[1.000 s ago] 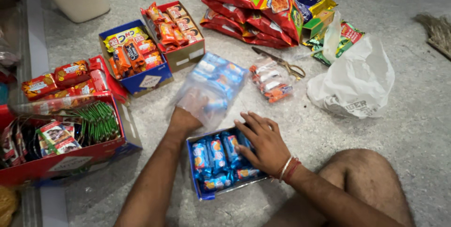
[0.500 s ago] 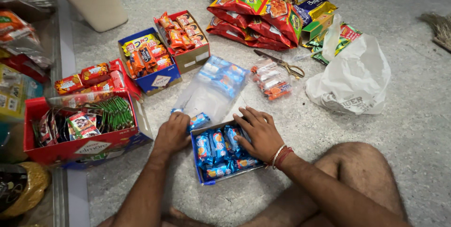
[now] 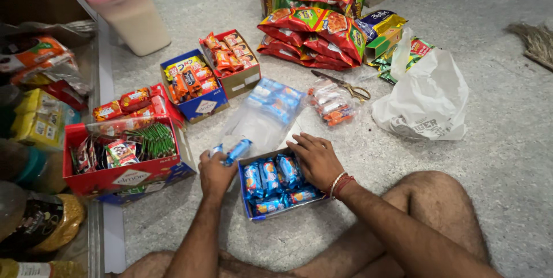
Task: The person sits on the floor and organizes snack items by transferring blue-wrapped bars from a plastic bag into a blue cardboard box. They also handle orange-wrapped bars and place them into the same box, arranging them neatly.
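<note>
My left hand [image 3: 216, 173] grips blue snack packets [image 3: 232, 152] just left of a small blue cardboard box [image 3: 252, 211] on the floor. The box holds several blue packets [image 3: 268, 177] standing in a row. My right hand [image 3: 315, 160] rests flat on the packets at the box's right side, fingers spread. Behind the box lies a clear plastic bag [image 3: 266, 111] with more blue packets inside.
A red box of assorted sweets [image 3: 124, 177] sits at left. Blue [image 3: 201, 108] and red-brown [image 3: 242, 81] boxes of orange packets stand behind. Red chip bags [image 3: 314, 25], scissors [image 3: 345, 85], a small clear bag [image 3: 332, 104] and a white plastic bag [image 3: 423, 102] lie beyond. My bare knee [image 3: 438, 209] is at right.
My left hand came out of the clear bag with blue packets and drew back to the box's left side. The right hand stayed on the box.
</note>
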